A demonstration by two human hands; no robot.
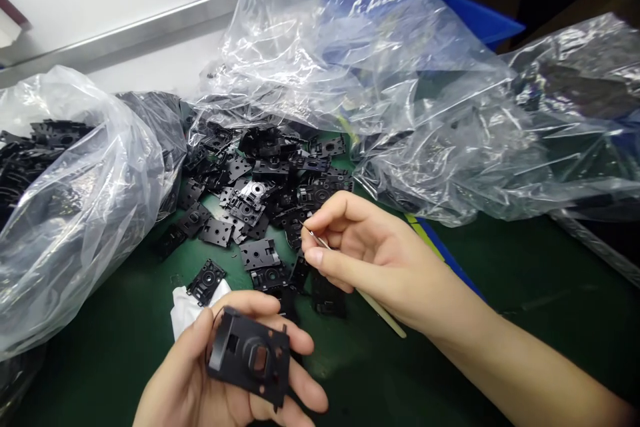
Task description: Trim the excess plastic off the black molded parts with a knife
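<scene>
My left hand (240,373), palm up at the bottom, is closed around the edges of a black plastic plate (273,360) with a raised centre and a rectangular hole. Above and to the right of it, my right hand (360,240) pinches a slim tool with a thin metal tip and a pale handle (383,313) that sticks out below the palm. The tip points left, apart from the held plate. Just behind both hands lies a loose pile of similar black plastic parts (257,253). One black part (206,281) rests on a crumpled white tissue (185,313).
A clear plastic bag (115,167) full of black parts stands at the left. Another large clear bag (425,80) spreads across the back and right, with blue trays (480,20) behind it. Yellow and blue tape strips (443,250) run on the green table (500,360) beneath my right arm.
</scene>
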